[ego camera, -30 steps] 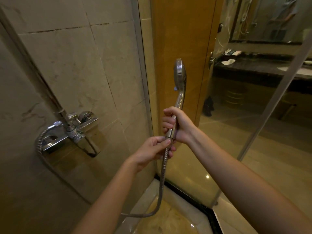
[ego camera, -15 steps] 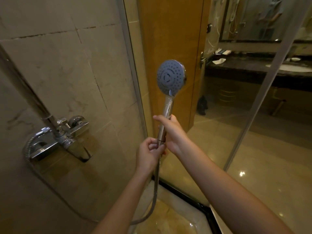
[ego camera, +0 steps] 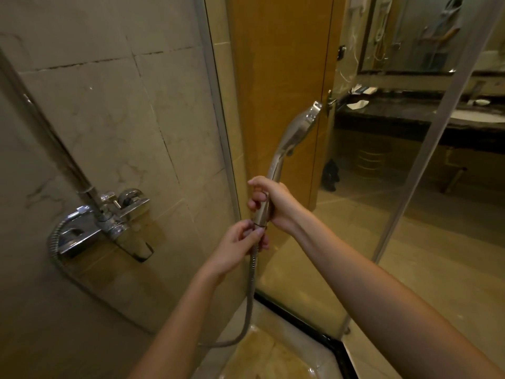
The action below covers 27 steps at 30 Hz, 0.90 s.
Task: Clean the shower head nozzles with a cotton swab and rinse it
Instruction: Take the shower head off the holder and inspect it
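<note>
Left of the fingers [ego camera: 259, 183]: chrome mixer [ego camera: 109, 225] mounted on a tiled wall [ego camera: 95, 119], with a riser pipe [ego camera: 54, 140] running up and to the left from it. Behind the fingers: glass panel [ego camera: 273, 274]; through it, a wooden door [ego camera: 278, 77] with a metal handle [ego camera: 330, 101]. Right of and beyond the fingers, also seen through glass: dark counter [ego camera: 396, 116] bearing a white basin [ego camera: 475, 117], with a mirror [ego camera: 410, 36] above. Below the fingers: shower tray [ego camera: 273, 359], edged by a black seal [ego camera: 300, 321].

Right hand [ego camera: 276, 206] grips the shower head [ego camera: 296, 132] handle — left hand [ego camera: 240, 242] pinches the hose [ego camera: 250, 291] below.
</note>
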{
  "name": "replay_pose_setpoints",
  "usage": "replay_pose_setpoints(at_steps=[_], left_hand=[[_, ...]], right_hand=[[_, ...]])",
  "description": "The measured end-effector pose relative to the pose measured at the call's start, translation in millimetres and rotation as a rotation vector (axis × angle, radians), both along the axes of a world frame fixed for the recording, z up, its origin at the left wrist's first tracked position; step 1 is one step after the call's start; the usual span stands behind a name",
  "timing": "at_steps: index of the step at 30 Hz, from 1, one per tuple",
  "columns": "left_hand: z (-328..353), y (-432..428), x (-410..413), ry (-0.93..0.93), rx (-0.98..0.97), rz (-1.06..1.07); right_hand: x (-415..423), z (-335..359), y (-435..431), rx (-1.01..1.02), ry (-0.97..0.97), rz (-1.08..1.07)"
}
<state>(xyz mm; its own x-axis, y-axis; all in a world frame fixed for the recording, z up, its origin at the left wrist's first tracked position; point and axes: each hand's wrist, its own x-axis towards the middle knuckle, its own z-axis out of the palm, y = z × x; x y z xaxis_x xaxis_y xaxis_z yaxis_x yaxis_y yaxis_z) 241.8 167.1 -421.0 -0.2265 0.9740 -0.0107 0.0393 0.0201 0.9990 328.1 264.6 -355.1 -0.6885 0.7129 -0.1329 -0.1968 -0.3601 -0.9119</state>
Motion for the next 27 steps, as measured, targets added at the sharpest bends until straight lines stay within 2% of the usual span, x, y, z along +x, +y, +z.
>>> replay_pose_setpoints(at_steps=[2,5,9,13,15,20,24,27], left_hand=[[0.9,-0.3,1.5,-0.010,0.004,0.039],[-2.7,-2.6,4.5,0.004,0.024,0.109],[-10.3,-1.1,17.0,-0.038,0.034,0.311],[-11.5,5.4,23.1,-0.054,0.018,0.514],[-11.0,5.5,24.4,-0.044,0.042,0.504],[-5.0,-3.0,16.0,-0.072,0.060,0.304],[-1.6,-5.9,15.6,-0.084,0.051,0.408],[-0.4,-3.9,18.1,-0.120,0.039,0.523]], right_hand=[[0.3,0.7,0.1,0.156,-0.108,0.042],[0.2,-1.4,-2.4,0.370,-0.332,-0.024],[-2.1,-10.3,-13.0,0.530,-0.285,-0.178],[-3.5,-21.2,-25.6,0.439,-0.084,-0.434],[-2.7,-20.9,-27.2,0.325,-0.006,-0.402],[0.1,-18.8,-20.0,0.143,0.149,-0.174],[-3.2,-18.5,-23.6,0.298,0.061,-0.210],[-7.4,-19.1,-26.0,0.310,0.086,-0.258]])
